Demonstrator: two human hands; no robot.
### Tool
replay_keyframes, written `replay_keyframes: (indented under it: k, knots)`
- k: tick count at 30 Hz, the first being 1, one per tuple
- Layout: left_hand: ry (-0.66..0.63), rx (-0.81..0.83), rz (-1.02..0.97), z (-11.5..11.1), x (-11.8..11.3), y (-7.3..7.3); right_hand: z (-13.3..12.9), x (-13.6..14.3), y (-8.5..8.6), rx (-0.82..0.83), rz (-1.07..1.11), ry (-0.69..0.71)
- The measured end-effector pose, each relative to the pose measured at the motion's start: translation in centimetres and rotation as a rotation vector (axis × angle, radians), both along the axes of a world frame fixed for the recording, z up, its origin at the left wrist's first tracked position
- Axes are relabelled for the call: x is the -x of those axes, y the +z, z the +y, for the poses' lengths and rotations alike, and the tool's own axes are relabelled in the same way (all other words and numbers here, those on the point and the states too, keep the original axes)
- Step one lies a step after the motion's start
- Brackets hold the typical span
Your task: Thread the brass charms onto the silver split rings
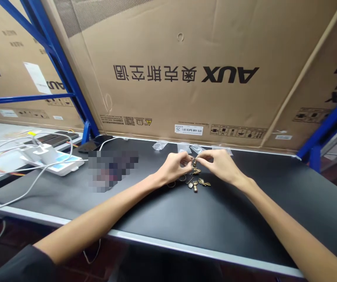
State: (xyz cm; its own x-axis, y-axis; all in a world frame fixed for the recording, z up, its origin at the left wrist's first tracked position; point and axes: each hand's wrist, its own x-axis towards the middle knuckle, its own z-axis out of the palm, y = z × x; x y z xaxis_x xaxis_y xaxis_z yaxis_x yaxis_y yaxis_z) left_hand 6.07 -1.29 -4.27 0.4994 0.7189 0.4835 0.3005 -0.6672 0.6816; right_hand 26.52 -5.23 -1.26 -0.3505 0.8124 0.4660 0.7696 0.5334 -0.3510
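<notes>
My left hand (176, 167) and my right hand (220, 166) meet above the black table, thumb and forefinger pinched on each. Between their fingertips is a small brass-coloured charm (194, 161); its fine details are too small to tell. Just below lies another brass-coloured charm (196, 171). Nearer to me, several loose charms (195, 187) form a small group on the tabletop. Beside and partly under my left hand are thin metal rings (171, 184).
Crumpled clear plastic bags (160, 145) lie along the back edge, before a large cardboard box (156, 98). Blue rack posts (65, 70) stand at both sides. At left are a white device (64, 163), white cables (24, 194), a dark phone (88, 147) and a blurred-out patch.
</notes>
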Motion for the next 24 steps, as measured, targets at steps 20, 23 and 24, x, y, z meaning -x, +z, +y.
replay_keyframes:
  k: [20, 23, 24]
  knots:
    - [0.060, -0.018, -0.003, 0.7, 0.4, -0.6, -0.3, 0.5, -1.0, -0.114, -0.179, 0.028]
    - [0.069, -0.025, -0.013, 0.6, 0.4, -0.4, -0.2, 0.6, -1.4, -0.059, -0.279, 0.116]
    - [0.071, -0.026, -0.014, 0.6, 0.4, -0.3, -0.1, 0.7, -1.6, -0.047, -0.306, 0.133]
